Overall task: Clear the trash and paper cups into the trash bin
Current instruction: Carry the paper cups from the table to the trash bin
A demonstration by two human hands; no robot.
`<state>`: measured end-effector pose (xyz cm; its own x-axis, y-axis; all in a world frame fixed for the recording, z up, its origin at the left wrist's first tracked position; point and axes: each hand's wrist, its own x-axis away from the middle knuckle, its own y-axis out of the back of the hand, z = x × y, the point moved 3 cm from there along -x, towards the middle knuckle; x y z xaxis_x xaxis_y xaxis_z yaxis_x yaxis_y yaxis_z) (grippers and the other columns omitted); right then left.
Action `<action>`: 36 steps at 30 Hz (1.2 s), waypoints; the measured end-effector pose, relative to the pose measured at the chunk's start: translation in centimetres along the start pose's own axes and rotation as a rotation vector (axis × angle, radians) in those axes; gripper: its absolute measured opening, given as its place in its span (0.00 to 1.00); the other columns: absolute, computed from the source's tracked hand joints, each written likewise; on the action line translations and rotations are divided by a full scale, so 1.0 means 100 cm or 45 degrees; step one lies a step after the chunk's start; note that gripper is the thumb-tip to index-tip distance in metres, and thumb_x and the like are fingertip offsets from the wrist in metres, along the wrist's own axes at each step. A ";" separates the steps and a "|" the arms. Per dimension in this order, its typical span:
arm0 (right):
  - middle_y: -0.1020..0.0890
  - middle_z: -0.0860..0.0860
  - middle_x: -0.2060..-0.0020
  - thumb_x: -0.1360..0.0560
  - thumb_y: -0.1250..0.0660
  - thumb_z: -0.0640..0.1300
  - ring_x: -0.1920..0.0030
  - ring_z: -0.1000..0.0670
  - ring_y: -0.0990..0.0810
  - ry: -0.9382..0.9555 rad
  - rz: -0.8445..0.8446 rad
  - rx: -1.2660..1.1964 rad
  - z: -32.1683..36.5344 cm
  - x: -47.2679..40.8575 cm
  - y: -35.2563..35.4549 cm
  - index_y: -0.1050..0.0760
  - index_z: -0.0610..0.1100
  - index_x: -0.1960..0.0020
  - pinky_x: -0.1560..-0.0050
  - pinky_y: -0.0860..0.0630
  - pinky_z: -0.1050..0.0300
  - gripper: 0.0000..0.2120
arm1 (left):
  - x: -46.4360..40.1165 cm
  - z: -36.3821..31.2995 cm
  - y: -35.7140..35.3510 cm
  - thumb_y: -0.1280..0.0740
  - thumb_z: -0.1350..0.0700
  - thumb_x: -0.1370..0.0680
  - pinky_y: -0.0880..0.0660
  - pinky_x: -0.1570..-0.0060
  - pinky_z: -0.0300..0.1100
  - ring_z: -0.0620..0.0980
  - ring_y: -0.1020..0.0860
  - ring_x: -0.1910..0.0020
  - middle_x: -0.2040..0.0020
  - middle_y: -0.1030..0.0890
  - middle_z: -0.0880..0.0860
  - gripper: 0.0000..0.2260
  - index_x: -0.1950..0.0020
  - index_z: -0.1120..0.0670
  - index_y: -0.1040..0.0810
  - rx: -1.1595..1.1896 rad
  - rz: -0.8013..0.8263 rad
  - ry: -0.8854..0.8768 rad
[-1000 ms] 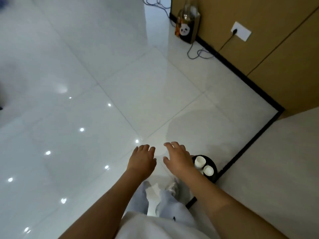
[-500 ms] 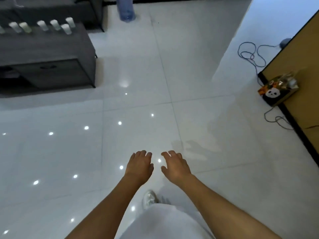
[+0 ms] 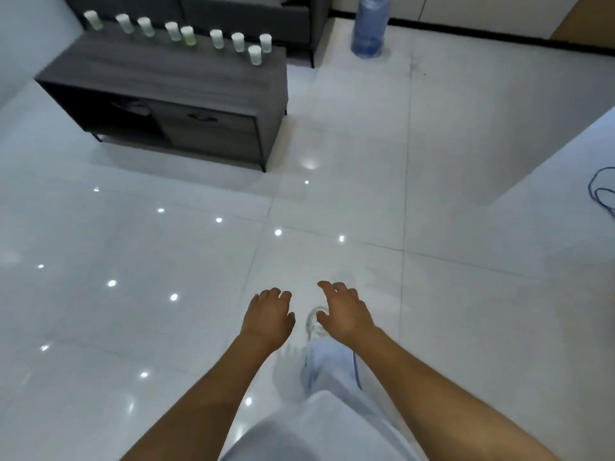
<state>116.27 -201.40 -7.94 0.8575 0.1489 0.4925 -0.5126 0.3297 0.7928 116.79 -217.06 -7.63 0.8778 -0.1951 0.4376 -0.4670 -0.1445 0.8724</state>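
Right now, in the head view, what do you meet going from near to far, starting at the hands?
Left hand and right hand, bare floor tiles, grey cabinet, paper cups on top.

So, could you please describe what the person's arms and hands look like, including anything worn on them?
Both forearms are bare from the bottom edge of the picture to the wrists: no sleeves show. The left hand and the right hand wear no gloves, and no watch, bracelet or ring shows. Below them are light trousers and a pale shoe.
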 end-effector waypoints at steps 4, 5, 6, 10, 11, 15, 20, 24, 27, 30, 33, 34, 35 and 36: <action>0.34 0.46 0.29 0.22 0.39 0.50 0.34 0.42 0.32 0.060 0.023 0.018 0.003 -0.086 0.048 0.44 0.50 0.24 0.37 0.30 0.48 0.28 | -0.080 0.010 0.039 0.43 0.50 0.19 0.38 0.32 0.43 0.52 0.32 0.33 0.32 0.29 0.53 0.20 0.28 0.53 0.35 0.026 0.001 0.082; 0.34 0.46 0.29 0.22 0.39 0.50 0.33 0.42 0.32 0.069 0.038 0.020 0.003 -0.106 0.062 0.43 0.50 0.24 0.37 0.30 0.48 0.28 | -0.100 0.012 0.051 0.43 0.49 0.19 0.38 0.32 0.44 0.52 0.32 0.33 0.32 0.29 0.53 0.20 0.28 0.53 0.35 0.024 0.005 0.100; 0.34 0.46 0.29 0.21 0.39 0.50 0.33 0.42 0.33 0.073 0.052 0.022 0.003 -0.125 0.074 0.43 0.50 0.24 0.37 0.30 0.48 0.28 | -0.118 0.014 0.063 0.44 0.49 0.19 0.38 0.32 0.44 0.51 0.32 0.33 0.32 0.29 0.52 0.20 0.28 0.53 0.35 0.022 0.008 0.116; 0.35 0.45 0.29 0.22 0.39 0.50 0.34 0.42 0.33 0.108 0.069 0.042 0.005 -0.193 0.124 0.43 0.49 0.24 0.38 0.30 0.49 0.28 | -0.180 0.020 0.105 0.44 0.49 0.19 0.38 0.32 0.44 0.52 0.32 0.34 0.33 0.29 0.53 0.20 0.29 0.54 0.34 0.062 -0.009 0.158; 0.35 0.45 0.29 0.22 0.39 0.50 0.34 0.42 0.33 0.113 0.072 0.040 0.006 -0.208 0.135 0.43 0.49 0.24 0.38 0.30 0.49 0.28 | -0.193 0.021 0.115 0.43 0.50 0.19 0.37 0.33 0.43 0.51 0.32 0.34 0.33 0.28 0.53 0.20 0.29 0.54 0.34 0.074 -0.017 0.164; 0.34 0.46 0.30 0.22 0.38 0.50 0.35 0.42 0.32 0.132 0.100 0.038 0.014 -0.267 0.173 0.42 0.49 0.25 0.39 0.29 0.49 0.28 | -0.248 0.031 0.147 0.43 0.50 0.19 0.35 0.34 0.42 0.51 0.30 0.36 0.35 0.27 0.52 0.19 0.30 0.54 0.33 0.062 -0.035 0.185; 0.35 0.46 0.30 0.22 0.38 0.50 0.34 0.42 0.33 0.131 0.102 0.039 0.029 -0.356 0.218 0.42 0.50 0.25 0.38 0.30 0.49 0.27 | -0.333 0.051 0.187 0.42 0.50 0.20 0.35 0.36 0.42 0.51 0.30 0.36 0.35 0.27 0.52 0.18 0.31 0.53 0.32 0.106 -0.013 0.170; 0.35 0.45 0.29 0.22 0.38 0.50 0.34 0.41 0.33 0.142 0.082 0.049 0.051 -0.439 0.263 0.43 0.50 0.24 0.38 0.29 0.49 0.28 | -0.416 0.074 0.229 0.41 0.50 0.20 0.33 0.37 0.43 0.52 0.29 0.37 0.36 0.26 0.53 0.18 0.31 0.54 0.32 0.127 -0.048 0.168; 0.34 0.45 0.30 0.22 0.38 0.49 0.34 0.42 0.32 0.146 0.053 0.054 0.067 -0.497 0.301 0.42 0.49 0.24 0.39 0.29 0.49 0.28 | -0.477 0.092 0.267 0.40 0.50 0.20 0.32 0.37 0.44 0.53 0.28 0.38 0.37 0.25 0.54 0.18 0.32 0.55 0.31 0.146 -0.079 0.165; 0.34 0.45 0.30 0.22 0.38 0.49 0.34 0.42 0.32 0.146 0.021 0.049 0.081 -0.549 0.338 0.42 0.50 0.24 0.39 0.29 0.50 0.28 | -0.530 0.106 0.308 0.40 0.50 0.20 0.31 0.36 0.44 0.53 0.28 0.37 0.36 0.25 0.54 0.18 0.32 0.55 0.30 0.158 -0.124 0.160; 0.34 0.46 0.30 0.22 0.37 0.49 0.34 0.42 0.32 0.154 0.021 0.026 0.090 -0.592 0.369 0.42 0.50 0.25 0.39 0.29 0.51 0.28 | -0.576 0.117 0.341 0.39 0.50 0.20 0.31 0.36 0.44 0.52 0.28 0.37 0.35 0.26 0.54 0.18 0.32 0.55 0.30 0.182 -0.147 0.176; 0.34 0.46 0.30 0.22 0.38 0.49 0.34 0.42 0.32 0.151 0.029 0.018 0.091 -0.605 0.377 0.42 0.50 0.25 0.39 0.29 0.51 0.28 | -0.589 0.119 0.350 0.39 0.50 0.20 0.31 0.36 0.44 0.52 0.28 0.37 0.35 0.26 0.54 0.18 0.32 0.55 0.30 0.187 -0.145 0.178; 0.34 0.46 0.30 0.22 0.38 0.48 0.34 0.43 0.32 0.148 0.031 0.013 0.091 -0.624 0.386 0.42 0.50 0.25 0.39 0.29 0.51 0.27 | -0.607 0.122 0.359 0.39 0.50 0.20 0.31 0.36 0.44 0.52 0.28 0.37 0.35 0.25 0.53 0.18 0.32 0.55 0.30 0.184 -0.145 0.179; 0.34 0.46 0.30 0.22 0.38 0.48 0.33 0.43 0.32 0.141 0.042 0.016 0.090 -0.632 0.391 0.42 0.50 0.25 0.38 0.29 0.51 0.27 | -0.616 0.123 0.364 0.39 0.50 0.20 0.31 0.36 0.44 0.52 0.28 0.37 0.35 0.25 0.53 0.18 0.32 0.55 0.30 0.180 -0.132 0.178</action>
<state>41.60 -206.30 -4.80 0.8395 0.2616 0.4762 -0.5404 0.3113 0.7817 44.38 -222.24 -5.52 0.9236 -0.0368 0.3817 -0.3751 -0.2933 0.8793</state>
